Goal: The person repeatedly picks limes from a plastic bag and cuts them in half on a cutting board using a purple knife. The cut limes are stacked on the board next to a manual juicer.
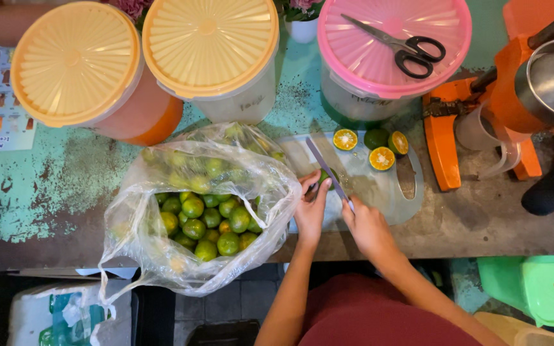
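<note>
Holding a small green lime [326,177] on the cutting board [379,189], the left hand [311,208] pinches it from the near side, fingers closed around the fruit so that only a part of it shows. The right hand [368,227] is closed on the handle of a knife [328,170], and the blade runs up and away to the left, crossing over the lime. To cut well here, I judge the blade should meet the lime across its middle, the left fingertips should be curled back from the edge, and the pressure should go straight down so the round fruit does not roll.

The lime lies at the tips of the left hand, touching them, and just beyond the right hand, on the near left part of the board. Farther on the board are the cut halves [382,158], some with the orange flesh up, well apart from both hands. Left of the board, just beside the left hand, an open plastic bag [161,256] full of limes hangs partly over the edge of the counter [482,221]. Behind stand three lidded tubs, the pink one [360,70] carrying scissors [405,46], and to the right an orange press [514,96].
</note>
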